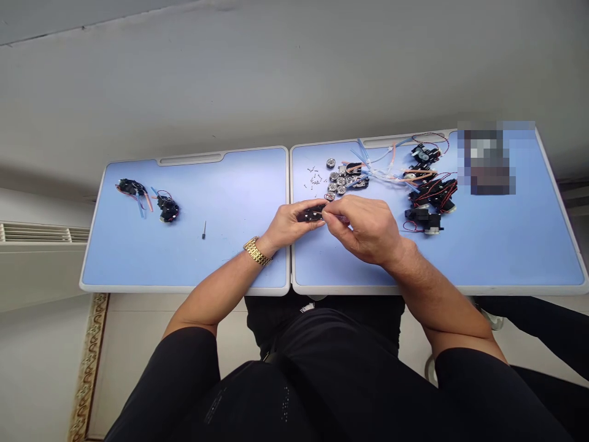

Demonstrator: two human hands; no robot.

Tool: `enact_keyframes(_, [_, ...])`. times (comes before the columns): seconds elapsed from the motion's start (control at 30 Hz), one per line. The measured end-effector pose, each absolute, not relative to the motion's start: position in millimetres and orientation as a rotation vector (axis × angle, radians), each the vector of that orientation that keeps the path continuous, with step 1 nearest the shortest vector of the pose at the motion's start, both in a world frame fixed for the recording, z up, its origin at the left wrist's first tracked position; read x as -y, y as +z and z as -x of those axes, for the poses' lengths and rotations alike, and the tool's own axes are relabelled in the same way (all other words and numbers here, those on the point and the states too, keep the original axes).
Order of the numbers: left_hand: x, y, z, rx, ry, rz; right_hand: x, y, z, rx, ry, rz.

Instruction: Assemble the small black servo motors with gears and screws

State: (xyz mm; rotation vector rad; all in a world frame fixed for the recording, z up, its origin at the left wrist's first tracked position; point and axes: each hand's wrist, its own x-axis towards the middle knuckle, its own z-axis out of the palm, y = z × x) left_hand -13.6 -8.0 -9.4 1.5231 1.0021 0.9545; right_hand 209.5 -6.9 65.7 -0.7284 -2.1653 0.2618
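Note:
Between thumb and fingers, my left hand (pixel 289 224) grips a small black plastic mechanism (pixel 309 214) above the near edge of the right-hand table. My right hand (pixel 365 228) is closed in a pinch, its fingertips against the right end of that mechanism; whatever lies in the pinch is too small and covered to make out. Just beyond the hands are several round metal-coloured wheel-like parts (pixel 340 182) and scattered small screws (pixel 315 179). Beside them lie black-and-silver mechanisms (pixel 358 179) with blue and orange tubes (pixel 384 175).
Black assemblies with red wires (pixel 432 195) are heaped toward the right, with a blurred-out item (pixel 488 161) beyond. On the left table (pixel 221 184) lie two black assemblies (pixel 168 207) (pixel 130 186) and a small screwdriver-like tool (pixel 204 231). A seam divides the two tables. Another person's dark-clothed leg (pixel 538 325) shows at right.

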Motion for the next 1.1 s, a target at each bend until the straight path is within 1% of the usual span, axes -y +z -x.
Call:
enact_keyframes(0.8, [7.9, -12.3, 13.9, -1.011, 0.947, -1.582, 7.8, 63.3, -209.2, 2.14, 0.264, 0.715])
enact_keyframes(0.87, [7.9, -11.9, 13.7, -1.04, 0.932, -1.59, 10.7, 64.5, -208.6, 2.163, 0.244, 0.765])
enact_keyframes(0.97, [8.1, -9.6, 13.4, -1.084, 0.9, -1.597, 16.2, 70.8, -205.8, 2.201, 0.19, 0.971])
enact_keyframes(1.1, [8.1, -5.4, 12.8, -1.109, 0.904, -1.593, 20.8, 87.7, -197.3, 2.401, 0.15, 1.191])
